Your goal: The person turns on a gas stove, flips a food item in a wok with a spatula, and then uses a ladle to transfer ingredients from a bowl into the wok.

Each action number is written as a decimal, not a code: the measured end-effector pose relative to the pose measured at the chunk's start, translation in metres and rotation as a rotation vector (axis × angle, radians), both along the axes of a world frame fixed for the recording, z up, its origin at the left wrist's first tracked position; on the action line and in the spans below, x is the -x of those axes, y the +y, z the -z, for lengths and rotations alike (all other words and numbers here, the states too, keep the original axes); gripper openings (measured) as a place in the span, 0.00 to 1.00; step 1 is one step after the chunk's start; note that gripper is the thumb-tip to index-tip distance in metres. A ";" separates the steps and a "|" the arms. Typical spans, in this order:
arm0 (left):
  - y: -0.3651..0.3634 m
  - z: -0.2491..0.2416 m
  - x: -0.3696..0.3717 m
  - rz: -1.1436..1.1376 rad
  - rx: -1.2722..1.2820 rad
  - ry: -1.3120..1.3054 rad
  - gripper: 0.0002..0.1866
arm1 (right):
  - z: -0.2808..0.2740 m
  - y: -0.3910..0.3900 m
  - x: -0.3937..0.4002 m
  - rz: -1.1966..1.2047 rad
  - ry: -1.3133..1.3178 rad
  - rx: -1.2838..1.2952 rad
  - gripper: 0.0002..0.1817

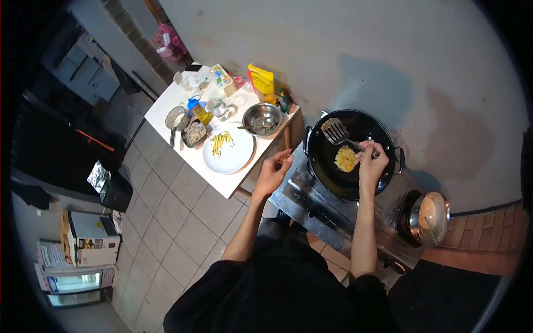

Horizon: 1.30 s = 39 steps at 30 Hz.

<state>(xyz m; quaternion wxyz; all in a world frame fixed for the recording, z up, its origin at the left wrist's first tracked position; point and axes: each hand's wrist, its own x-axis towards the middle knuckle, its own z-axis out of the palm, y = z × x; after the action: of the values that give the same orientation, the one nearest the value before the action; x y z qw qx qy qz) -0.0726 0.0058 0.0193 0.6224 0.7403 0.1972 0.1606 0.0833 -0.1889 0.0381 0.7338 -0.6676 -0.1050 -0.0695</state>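
My right hand [372, 158] is wrapped round the handle of a slotted turner [335, 132]. The turner's metal head is over the far left part of a black two-handled wok [327, 180]. A yellowish fritter [345, 159] lies in the wok below the turner. Another browned piece [327, 124] shows partly at the wok's far left side, by the turner's head. My left hand [272, 175] hangs between the table and the stove, its fingers loosely bent and apart, with nothing visible in it.
The wok sits on a metal gas stove [300, 191]; a pot [427, 213] of orange-tinted food stands at its right. On the white table [225, 186] are a plate [225, 161] with yellow-green strips, a steel bowl [262, 119], an oil bottle [200, 112] and a yellow pouch [261, 80].
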 end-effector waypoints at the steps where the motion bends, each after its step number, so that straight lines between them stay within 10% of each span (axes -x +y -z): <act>1: 0.000 0.003 -0.004 0.016 -0.045 -0.023 0.23 | 0.001 0.002 0.000 0.009 -0.003 0.016 0.13; 15: 0.013 0.012 -0.018 0.084 0.186 -0.020 0.25 | -0.032 0.038 0.023 0.056 -0.017 -0.029 0.13; 26: 0.165 0.049 0.025 0.059 0.161 -0.027 0.15 | -0.062 0.090 0.038 0.230 -0.113 -0.224 0.11; 39: 0.167 0.050 -0.023 0.643 0.295 0.018 0.14 | -0.014 0.072 0.097 0.580 -0.098 0.067 0.15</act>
<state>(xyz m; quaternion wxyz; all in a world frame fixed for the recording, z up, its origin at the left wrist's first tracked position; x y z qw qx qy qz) -0.0493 0.1727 -0.0304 0.7396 0.6679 -0.0191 -0.0804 -0.0132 -0.1171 0.0518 0.6548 -0.6896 0.0526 -0.3049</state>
